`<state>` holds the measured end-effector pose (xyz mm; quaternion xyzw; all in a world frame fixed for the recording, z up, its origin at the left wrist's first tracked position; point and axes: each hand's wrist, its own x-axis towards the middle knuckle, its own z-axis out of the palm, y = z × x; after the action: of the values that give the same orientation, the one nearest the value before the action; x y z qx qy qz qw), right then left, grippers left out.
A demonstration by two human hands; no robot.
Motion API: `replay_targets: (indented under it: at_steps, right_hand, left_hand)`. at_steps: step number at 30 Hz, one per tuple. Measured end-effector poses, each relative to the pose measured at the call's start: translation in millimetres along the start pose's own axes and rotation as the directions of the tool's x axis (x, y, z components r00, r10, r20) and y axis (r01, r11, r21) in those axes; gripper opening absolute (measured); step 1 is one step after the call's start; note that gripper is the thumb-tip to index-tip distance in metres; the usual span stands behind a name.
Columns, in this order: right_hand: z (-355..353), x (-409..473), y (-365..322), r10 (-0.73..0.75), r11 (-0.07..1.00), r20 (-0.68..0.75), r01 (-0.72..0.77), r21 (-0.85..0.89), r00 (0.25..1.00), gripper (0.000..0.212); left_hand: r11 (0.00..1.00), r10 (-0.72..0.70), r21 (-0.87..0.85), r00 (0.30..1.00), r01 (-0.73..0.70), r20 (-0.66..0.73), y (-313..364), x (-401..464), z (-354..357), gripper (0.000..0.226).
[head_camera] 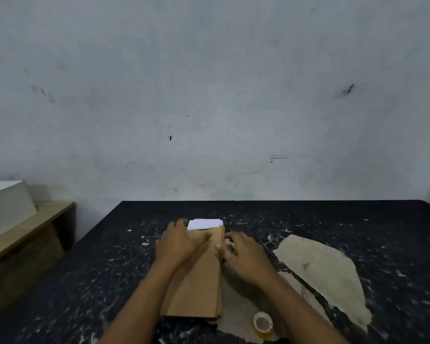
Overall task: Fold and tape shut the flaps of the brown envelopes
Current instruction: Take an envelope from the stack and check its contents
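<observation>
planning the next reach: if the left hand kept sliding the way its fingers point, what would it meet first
Probably the white paper sticking out of the brown envelope stack; the left hand points up-right toward it, then bare table.

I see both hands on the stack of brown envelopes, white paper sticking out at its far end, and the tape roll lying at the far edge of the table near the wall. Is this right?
Not quite. The head view shows the tape roll at the near edge of the table, beside the person's right forearm, not by the wall. The rest holds: left hand and right hand on the envelopes, white paper at the far end.
</observation>
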<state>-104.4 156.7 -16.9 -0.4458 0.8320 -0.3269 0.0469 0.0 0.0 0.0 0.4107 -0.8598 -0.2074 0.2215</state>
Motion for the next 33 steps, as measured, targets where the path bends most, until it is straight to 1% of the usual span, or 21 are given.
replay_targets:
  at_steps: [2,5,7,9,11,14,16,18,20,22,24,26,29,30,31,33]
  right_hand:
    - [6.8,1.7,5.0,0.030,0.999,0.032,-0.031,0.029,0.999,0.052]
    - [9.9,0.3,8.4,0.046,0.999,0.081,-0.048,0.025,0.996,0.054]
    - [9.0,2.0,8.5,0.041,0.999,0.094,-0.040,-0.013,0.995,0.053]
    - [8.3,2.1,7.9,0.043,0.998,0.098,-0.039,-0.039,0.994,0.051]
    - [8.6,0.8,6.7,0.040,0.998,0.090,-0.035,-0.047,0.995,0.048]
    - [9.9,0.1,6.9,0.040,0.999,0.072,-0.039,-0.011,0.997,0.045]
    - [9.0,-0.2,7.1,0.055,0.997,0.055,-0.058,0.041,0.997,0.042]
    - [8.1,-0.7,7.7,0.070,0.993,0.051,-0.074,0.091,0.996,0.037]
    - [5.9,-1.6,7.3,0.103,0.969,0.040,-0.110,0.221,0.994,0.032]
    - [2.0,-2.0,5.8,0.151,0.910,0.029,-0.150,0.386,0.988,0.026]
    - [-2.4,-2.0,4.9,0.186,0.849,0.033,-0.178,0.498,0.982,0.023]
    - [-4.5,-3.9,3.6,0.202,0.766,0.055,-0.193,0.614,0.978,0.024]
    - [-6.2,-8.2,2.6,0.184,0.702,0.063,-0.176,0.690,0.981,0.030]
    - [-6.7,-9.8,2.6,0.173,0.695,0.065,-0.168,0.699,0.983,0.033]
    - [-7.3,-10.4,2.5,0.159,0.696,0.070,-0.162,0.699,0.985,0.036]
    - [-11.0,-11.7,2.3,0.133,0.700,0.074,-0.146,0.699,0.988,0.043]
  left_hand:
    - [0.996,-0.076,0.041,0.997,0.075,0.010,-3.9,1.2,5.5,0.089]
    - [0.993,-0.114,-0.020,0.993,0.114,-0.001,-12.5,-2.6,15.2,0.084]
    - [0.991,-0.122,-0.048,0.992,0.121,-0.010,-13.6,-2.4,17.0,0.081]
    - [0.992,-0.104,-0.070,0.994,0.102,-0.031,-13.8,-1.6,15.8,0.077]
    - [0.984,-0.077,-0.163,0.995,0.065,-0.069,-14.9,-0.2,14.5,0.073]
    - [0.954,-0.050,-0.298,0.994,0.018,-0.100,-16.3,1.4,10.8,0.066]
    - [0.923,-0.060,-0.383,0.994,0.022,-0.086,-19.6,2.6,9.5,0.053]
    - [0.880,-0.075,-0.472,0.996,0.047,-0.040,-23.2,2.9,7.5,0.043]
    - [0.814,-0.079,-0.575,0.997,0.079,0.025,-26.5,2.9,4.9,0.041]
    - [0.746,-0.060,-0.658,0.995,0.099,0.081,-26.1,0.2,0.5,0.039]
    - [0.686,-0.033,-0.717,0.990,0.123,0.138,-23.1,-3.9,-4.7,0.039]
    - [0.636,0.007,-0.758,0.980,0.147,0.197,-19.3,-11.3,-9.1,0.034]
    - [0.599,0.070,-0.782,0.962,0.170,0.263,-14.6,-18.9,-11.0,0.012]
    - [0.591,0.090,-0.789,0.958,0.168,0.271,-10.6,-22.6,-13.9,0.009]
    - [0.604,0.114,-0.783,0.957,0.148,0.268,-9.9,-23.4,-15.1,0.009]
    - [0.623,0.147,-0.774,0.954,0.117,0.263,-7.4,-26.1,-17.6,0.018]
